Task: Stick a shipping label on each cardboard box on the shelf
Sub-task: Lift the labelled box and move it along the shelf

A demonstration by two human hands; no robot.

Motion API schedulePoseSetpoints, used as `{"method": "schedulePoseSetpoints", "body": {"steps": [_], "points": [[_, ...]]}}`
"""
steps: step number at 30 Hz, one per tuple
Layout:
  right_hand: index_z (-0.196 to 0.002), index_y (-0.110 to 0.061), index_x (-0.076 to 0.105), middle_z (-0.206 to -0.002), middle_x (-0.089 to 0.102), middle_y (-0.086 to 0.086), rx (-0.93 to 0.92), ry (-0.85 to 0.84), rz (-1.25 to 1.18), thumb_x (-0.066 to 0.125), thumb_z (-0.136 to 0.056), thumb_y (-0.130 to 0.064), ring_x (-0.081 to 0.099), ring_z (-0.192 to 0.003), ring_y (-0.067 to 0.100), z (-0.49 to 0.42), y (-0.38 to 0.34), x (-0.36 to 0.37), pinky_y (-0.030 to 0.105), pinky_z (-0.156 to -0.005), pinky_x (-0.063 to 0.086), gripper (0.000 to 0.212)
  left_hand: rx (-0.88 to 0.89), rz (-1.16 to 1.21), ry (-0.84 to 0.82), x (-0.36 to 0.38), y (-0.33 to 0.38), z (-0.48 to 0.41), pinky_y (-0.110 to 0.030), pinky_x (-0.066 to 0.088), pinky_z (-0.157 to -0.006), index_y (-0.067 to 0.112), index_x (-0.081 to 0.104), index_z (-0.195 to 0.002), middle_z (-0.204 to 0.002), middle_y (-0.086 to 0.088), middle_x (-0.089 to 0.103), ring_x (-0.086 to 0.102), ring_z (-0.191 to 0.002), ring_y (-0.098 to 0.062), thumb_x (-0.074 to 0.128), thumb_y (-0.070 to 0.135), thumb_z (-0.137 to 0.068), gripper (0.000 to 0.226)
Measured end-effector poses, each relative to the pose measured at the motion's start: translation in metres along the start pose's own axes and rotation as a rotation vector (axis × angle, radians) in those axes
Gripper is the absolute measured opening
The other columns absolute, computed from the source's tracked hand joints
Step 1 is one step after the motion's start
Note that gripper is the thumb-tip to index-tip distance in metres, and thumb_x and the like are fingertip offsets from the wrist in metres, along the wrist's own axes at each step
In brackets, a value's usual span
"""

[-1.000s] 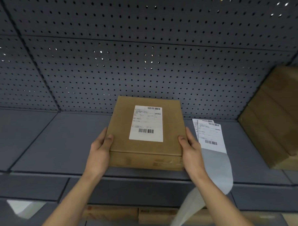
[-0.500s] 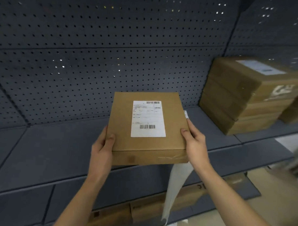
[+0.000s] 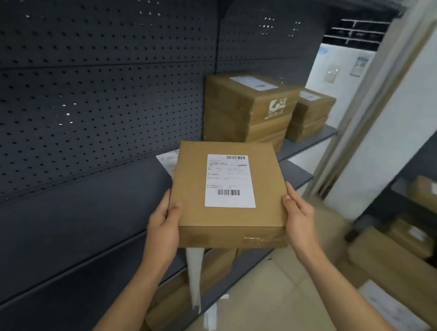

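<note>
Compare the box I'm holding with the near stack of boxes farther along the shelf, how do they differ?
The held box is single, flat, and gripped by the left hand and right hand; the near stack rests untouched on the shelf and stands taller. Both are brown cardboard with a white label on top.

**Box held in front of the shelf**

A cardboard box (image 3: 227, 195) sits between the left hand (image 3: 164, 225) and the right hand (image 3: 300, 219), one at each side, out in front of the shelf (image 3: 82, 210). A shipping label (image 3: 230, 181) lies on its top. Behind it, on the shelf, stands a stack of boxes (image 3: 249, 109); right of that, a second stack (image 3: 311, 114). A label strip (image 3: 193, 276) hangs below the held box.
</note>
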State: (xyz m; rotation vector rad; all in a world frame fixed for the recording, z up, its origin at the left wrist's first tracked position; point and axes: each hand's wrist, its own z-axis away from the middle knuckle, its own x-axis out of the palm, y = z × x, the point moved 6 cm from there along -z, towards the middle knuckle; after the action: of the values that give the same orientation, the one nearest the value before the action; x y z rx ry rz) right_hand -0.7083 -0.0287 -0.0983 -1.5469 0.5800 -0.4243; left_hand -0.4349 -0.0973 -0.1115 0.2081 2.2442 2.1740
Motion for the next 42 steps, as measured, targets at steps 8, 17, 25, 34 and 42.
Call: {"method": "schedulePoseSetpoints", "body": {"steps": [8,17,25,34,42], "points": [[-0.147,-0.024,0.043,-0.145,0.046,-0.015,-0.009,0.211,0.041,0.042,-0.105,-0.021,0.043,-0.131,0.005,-0.032,0.001,-0.149,0.026,-0.112,0.031,0.042,-0.018,-0.025,-0.17,0.165,-0.005,-0.017,-0.018,0.039,-0.095,0.033,0.041,-0.147,-0.12,0.033,0.057,0.053,-0.107,0.012,0.046,0.025,-0.104,0.044],[-0.138,-0.039,0.048,-0.115,0.06,-0.038,-0.012,0.292,0.07,0.04,-0.105,-0.025,0.055,-0.109,-0.012,-0.105,0.008,-0.302,0.023,-0.098,0.044,0.037,-0.022,-0.108,-0.292,0.352,-0.009,-0.031,-0.03,0.042,-0.1,0.036,0.045,-0.146,-0.133,0.02,0.058,0.054,-0.121,-0.008,0.047,0.031,-0.103,0.044],[-0.137,-0.042,0.05,-0.119,0.062,-0.028,0.024,0.331,0.036,0.046,-0.103,-0.025,0.06,-0.107,-0.002,-0.169,0.034,-0.378,0.031,-0.098,0.049,0.038,-0.026,-0.177,-0.34,0.456,-0.023,-0.057,-0.027,0.043,-0.098,0.034,0.043,-0.147,-0.132,0.022,0.057,0.053,-0.121,-0.004,0.048,0.029,-0.102,0.045],[-0.14,-0.04,0.042,-0.117,0.054,-0.032,-0.026,0.439,0.051,0.049,-0.102,-0.024,0.054,-0.108,-0.003,-0.28,0.036,-0.422,0.032,-0.099,0.045,0.042,0.041,-0.16,-0.423,0.564,-0.024,-0.146,-0.017,0.048,-0.085,0.037,0.047,-0.143,-0.114,0.029,0.062,0.058,-0.103,0.008,0.048,0.026,-0.102,0.042],[-0.137,-0.042,0.041,-0.107,0.051,-0.036,-0.128,0.423,0.026,0.048,-0.102,-0.021,0.054,-0.097,-0.011,-0.399,-0.002,-0.429,0.018,-0.08,0.044,0.041,0.117,-0.12,-0.428,0.629,0.005,-0.244,0.002,0.043,-0.071,0.031,0.041,-0.149,-0.12,0.03,0.058,0.054,-0.098,0.022,0.05,0.026,-0.102,0.048]]}}
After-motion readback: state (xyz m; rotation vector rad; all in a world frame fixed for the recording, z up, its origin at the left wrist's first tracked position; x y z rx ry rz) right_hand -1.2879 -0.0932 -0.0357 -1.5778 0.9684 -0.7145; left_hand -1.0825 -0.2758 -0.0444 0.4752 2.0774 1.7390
